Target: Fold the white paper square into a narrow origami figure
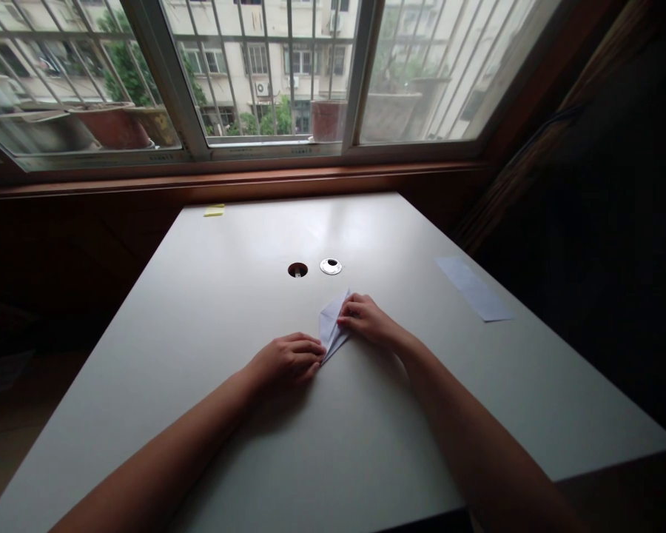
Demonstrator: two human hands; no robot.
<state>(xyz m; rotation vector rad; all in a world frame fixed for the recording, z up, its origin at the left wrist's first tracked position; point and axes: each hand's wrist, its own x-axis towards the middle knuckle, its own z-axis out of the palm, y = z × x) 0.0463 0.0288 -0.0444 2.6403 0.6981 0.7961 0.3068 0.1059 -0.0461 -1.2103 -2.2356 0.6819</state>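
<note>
A folded sheet of white paper (329, 320) lies on the white table (244, 296), creased into a pointed shape with a flap along its middle. My left hand (291, 357) rests at its near lower corner, the fingers together and pressing the paper's tip. On the right side of the paper, my right hand (366, 317) pinches the flap's edge between thumb and fingers. Part of the paper is hidden under the fingers of both hands.
A strip of white paper (474, 290) lies near the table's right edge. Yellow sticky notes (214, 210) sit at the far left corner. Beyond the paper are a round hole (297, 270) and a round grommet (331, 266). A barred window (271, 74) stands behind the table.
</note>
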